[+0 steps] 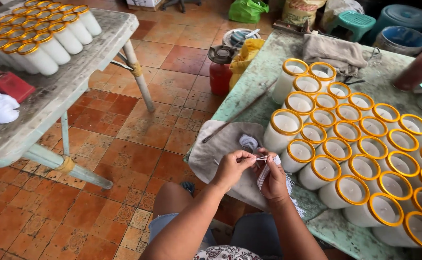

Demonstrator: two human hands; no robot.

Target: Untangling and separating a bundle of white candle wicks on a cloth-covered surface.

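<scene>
My right hand [274, 179] grips a bundle of white wicks [265, 174] whose loose ends hang below the wrist. My left hand [230, 167] pinches one thin white wick [260, 157] at the top of the bundle, fingers closed on it. Both hands hover over a grey cloth [216, 149] at the near corner of a green worn table [269, 67]. A small coil of white string [248, 141] lies on the cloth just beyond my hands. Several glass candle jars with gold rims [350, 144], filled with white wax, stand in rows to the right.
A thin stick [240, 113] lies along the table edge. A folded grey rag [334, 50] and a dark red jar [420, 67] sit at the far end. On the left stands another table [71, 82] with several candle jars [42, 33]. A red gas bottle [220, 72] stands on the tiled floor.
</scene>
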